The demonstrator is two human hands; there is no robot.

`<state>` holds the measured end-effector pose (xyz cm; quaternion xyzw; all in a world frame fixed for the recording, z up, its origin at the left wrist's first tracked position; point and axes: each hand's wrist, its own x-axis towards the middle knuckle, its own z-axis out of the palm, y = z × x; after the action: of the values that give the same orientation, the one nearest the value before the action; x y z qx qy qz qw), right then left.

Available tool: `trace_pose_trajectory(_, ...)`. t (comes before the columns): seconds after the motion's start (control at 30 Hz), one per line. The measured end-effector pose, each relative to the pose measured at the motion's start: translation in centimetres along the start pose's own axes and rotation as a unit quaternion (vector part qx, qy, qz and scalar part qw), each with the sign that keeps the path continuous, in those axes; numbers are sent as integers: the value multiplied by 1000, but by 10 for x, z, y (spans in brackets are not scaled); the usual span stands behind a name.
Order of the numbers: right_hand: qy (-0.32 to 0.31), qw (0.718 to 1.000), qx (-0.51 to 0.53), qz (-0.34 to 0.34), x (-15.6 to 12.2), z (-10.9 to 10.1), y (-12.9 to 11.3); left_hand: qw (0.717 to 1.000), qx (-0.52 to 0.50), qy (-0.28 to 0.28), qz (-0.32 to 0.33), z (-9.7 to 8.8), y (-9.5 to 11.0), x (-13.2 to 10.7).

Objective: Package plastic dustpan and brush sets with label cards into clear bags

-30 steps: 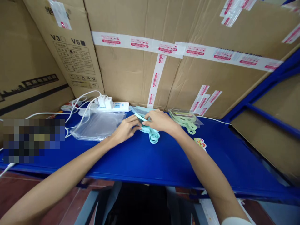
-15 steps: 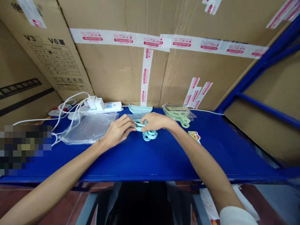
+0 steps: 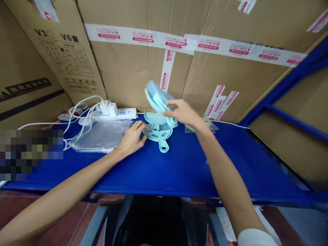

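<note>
A blurred bundle of light-blue hand brushes (image 3: 159,97) hangs tilted above the table, bristles up. My right hand (image 3: 179,111) is closed around its handle end. Below it, a light-blue brush (image 3: 160,135) lies flat with its handle toward me. A light-blue dustpan (image 3: 155,118) sits just behind, against the cardboard. My left hand (image 3: 134,136) rests at the left edge of the lying brush, thumb and fingers apart; the fingertips reach its bristles.
Clear plastic bags (image 3: 102,135) lie left of my left hand. A white power strip (image 3: 125,113) with plugs and looping white cables (image 3: 85,118) is behind them. A bagged pale-green item (image 3: 191,128) is partly hidden by my right arm. A cardboard wall (image 3: 133,71) closes the back.
My right hand has lifted the brush bundle up and back off the table, uncovering the brush below. My left hand has loosened its hold and stays low. The view has shifted slightly.
</note>
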<state>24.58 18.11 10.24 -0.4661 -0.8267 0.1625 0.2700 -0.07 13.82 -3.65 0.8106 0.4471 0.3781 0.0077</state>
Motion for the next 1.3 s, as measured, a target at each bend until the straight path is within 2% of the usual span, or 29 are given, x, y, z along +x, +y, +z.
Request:
trace_pose_trajectory(0.1,-27,993,-106,45,23,58,16,1000,-11,-26,-10,6,-6,0)
trace_pose_trajectory(0.17,-38,987,-139,63,28,76,20,999,-16,-41,6,8,-10,1)
trace_pose_trajectory(0.23,-25,986,-149,69,25,75,17,998,-23,-54,26,7,-12,2)
trace_pose_trajectory(0.37,-9,982,-187,25,1,49,-4,995,-42,-84,46,6,-12,4)
trace_pose_trajectory(0.47,-72,967,-242,14,-33,43,-19,987,-93,-123,48,1,-10,5)
trace_pose_trajectory(0.6,-132,951,-279,16,-76,60,-23,965,-168,-189,65,-18,-12,9)
trace_pose_trajectory(0.63,-143,951,-275,23,-81,65,-23,965,-180,-178,68,-24,-13,10)
trace_pose_trajectory(0.67,-151,950,-271,32,-85,69,-22,970,-187,-141,60,-30,-15,12)
trace_pose_trajectory(0.77,-164,945,-277,47,-84,73,-23,982,-175,68,-12,-41,-20,14)
trace_pose_trajectory(0.8,-171,943,-281,50,-82,74,-25,979,-158,127,-28,-42,-21,14)
trace_pose_trajectory(0.83,-180,941,-283,52,-78,74,-27,976,-139,163,-28,-41,-21,14)
trace_pose_trajectory(1.0,-227,928,-285,80,-61,79,-37,975,-54,211,48,-27,-19,11)
trace_pose_trajectory(1.13,-228,932,-265,96,-67,75,-41,962,-52,266,27,-28,-17,12)
trace_pose_trajectory(1.2,-231,941,-227,98,-79,63,-44,954,-56,294,4,-33,-18,14)
trace_pose_trajectory(1.3,-247,957,-137,67,-97,30,-50,947,-61,313,-24,-36,-18,15)
